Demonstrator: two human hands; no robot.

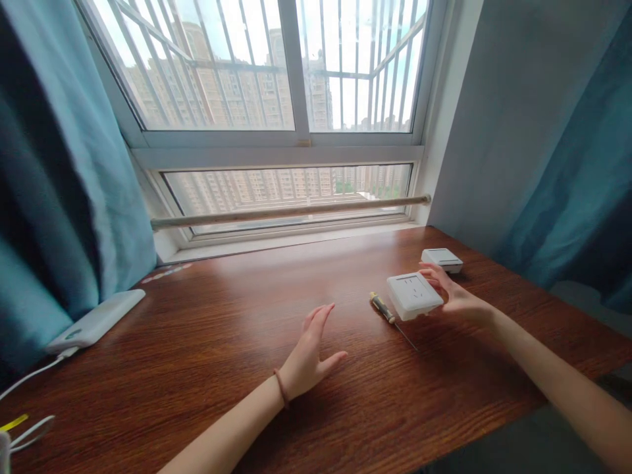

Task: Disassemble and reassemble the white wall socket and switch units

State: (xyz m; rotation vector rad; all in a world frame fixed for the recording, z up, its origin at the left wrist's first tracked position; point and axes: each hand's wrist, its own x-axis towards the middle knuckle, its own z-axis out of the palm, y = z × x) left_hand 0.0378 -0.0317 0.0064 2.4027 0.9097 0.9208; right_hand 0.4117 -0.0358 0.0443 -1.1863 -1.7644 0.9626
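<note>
My right hand (447,296) grips a white wall socket (413,294) by its right side, with the slotted face turned up and toward me. The socket appears lifted slightly off the wooden table (237,329). Just left of it lies a screwdriver (382,307) with a yellow and dark handle, its thin shaft pointing toward me. My left hand (312,352), with a brown band on the wrist, hovers over the table left of the screwdriver. Its fingers are stretched out, thumb apart, holding nothing. Behind my right hand sits a second white box-shaped unit (442,259).
A white power bank-like device (99,320) with a white cable (34,376) lies at the table's left edge. Blue curtains (93,164) hang on both sides. A horizontal rod (296,212) crosses the window behind the table. Another cable loop (32,431) is at lower left.
</note>
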